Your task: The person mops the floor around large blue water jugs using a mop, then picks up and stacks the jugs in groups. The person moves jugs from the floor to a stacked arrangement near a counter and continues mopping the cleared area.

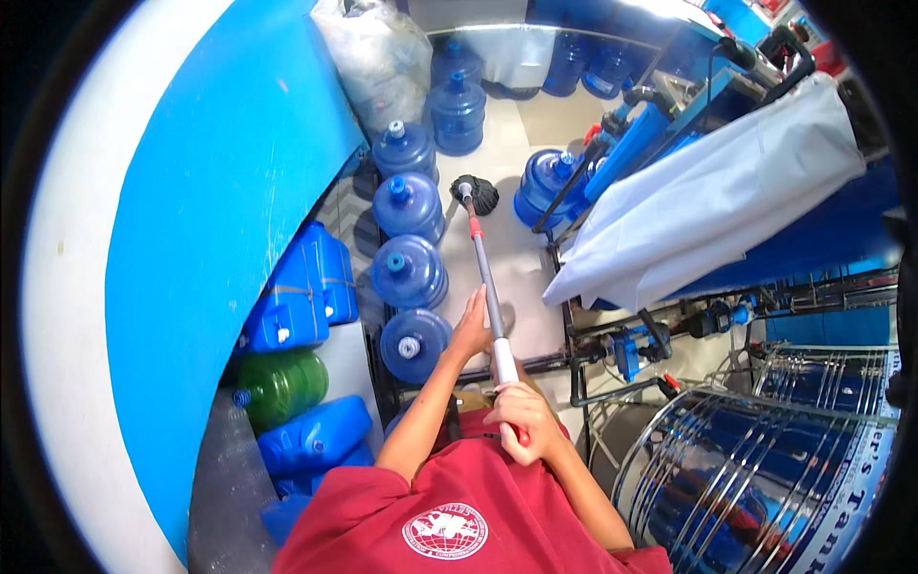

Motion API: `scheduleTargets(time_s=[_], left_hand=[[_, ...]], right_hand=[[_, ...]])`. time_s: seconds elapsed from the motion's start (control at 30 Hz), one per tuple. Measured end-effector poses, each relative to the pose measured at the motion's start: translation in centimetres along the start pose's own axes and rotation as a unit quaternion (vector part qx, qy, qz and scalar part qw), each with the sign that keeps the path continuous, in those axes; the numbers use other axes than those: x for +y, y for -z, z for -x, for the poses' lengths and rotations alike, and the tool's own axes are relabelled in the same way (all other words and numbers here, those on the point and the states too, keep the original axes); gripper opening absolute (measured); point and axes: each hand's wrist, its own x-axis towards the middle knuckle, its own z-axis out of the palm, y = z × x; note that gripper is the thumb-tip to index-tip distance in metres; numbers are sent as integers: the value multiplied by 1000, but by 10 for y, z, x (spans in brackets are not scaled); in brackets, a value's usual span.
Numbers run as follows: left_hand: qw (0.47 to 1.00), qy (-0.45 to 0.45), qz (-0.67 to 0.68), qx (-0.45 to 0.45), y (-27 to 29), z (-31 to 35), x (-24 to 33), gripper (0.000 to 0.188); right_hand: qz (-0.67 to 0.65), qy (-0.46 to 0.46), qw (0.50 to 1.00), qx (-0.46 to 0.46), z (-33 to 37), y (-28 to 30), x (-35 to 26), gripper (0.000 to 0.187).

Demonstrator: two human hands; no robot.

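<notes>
Both my hands are on a mop, whose grey pole (486,277) slants from my body to the floor ahead. My left hand (471,328) is closed about the middle of the pole, its fingers partly hidden. Higher on the handle, my right hand (528,418) wraps round the white grip, just above the red end cap. The dark mop head (480,195) lies bunched on the light tiled floor (512,258). To its left runs a row of blue water jugs (408,208); another blue jug (547,187) stands to its right.
Black pipes and a frame draped with a white cloth (717,196) border the right side. Shiny metal tanks (736,478) stand at lower right. Blue containers (311,430) and a green jug (282,387) sit at left. A plastic bag (375,62) lies at the back.
</notes>
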Motion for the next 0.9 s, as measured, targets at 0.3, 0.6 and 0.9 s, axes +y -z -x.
scheduleTargets(time_s=[0.3, 0.6, 0.9], left_hand=[[999, -16, -28, 33, 68, -100, 54, 82], [939, -343, 11, -27, 112, -195, 182, 21], [909, -398, 111, 59, 83, -232, 149, 11]], right_hand=[[49, 81, 995, -34, -155, 83, 35, 15], [-69, 188, 968, -154, -265, 166, -33, 27], [-113, 197, 959, -167, -292, 172, -16, 13]])
